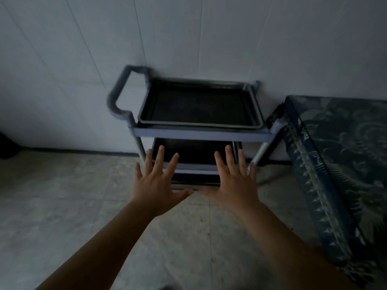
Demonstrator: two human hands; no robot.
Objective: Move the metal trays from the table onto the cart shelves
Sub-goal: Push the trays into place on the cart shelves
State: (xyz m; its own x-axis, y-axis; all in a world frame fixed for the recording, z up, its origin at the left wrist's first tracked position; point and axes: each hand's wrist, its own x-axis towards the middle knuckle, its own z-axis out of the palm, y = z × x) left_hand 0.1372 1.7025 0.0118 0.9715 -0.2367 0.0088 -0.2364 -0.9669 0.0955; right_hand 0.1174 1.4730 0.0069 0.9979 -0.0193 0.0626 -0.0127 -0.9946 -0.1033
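A grey cart with a loop handle on its left stands against the wall. A dark metal tray lies on its top shelf. Another dark tray rests on the middle shelf, and a lower shelf shows dark beneath it. My left hand and my right hand are stretched out side by side in front of the cart, palms down, fingers spread, holding nothing. Their fingertips overlap the middle shelf's front edge in the view; I cannot tell whether they touch it.
A table with a blue patterned cloth stands right of the cart, close to its corner. Pale tiled floor spreads below and to the left. A dark object sits at the far left by the wall.
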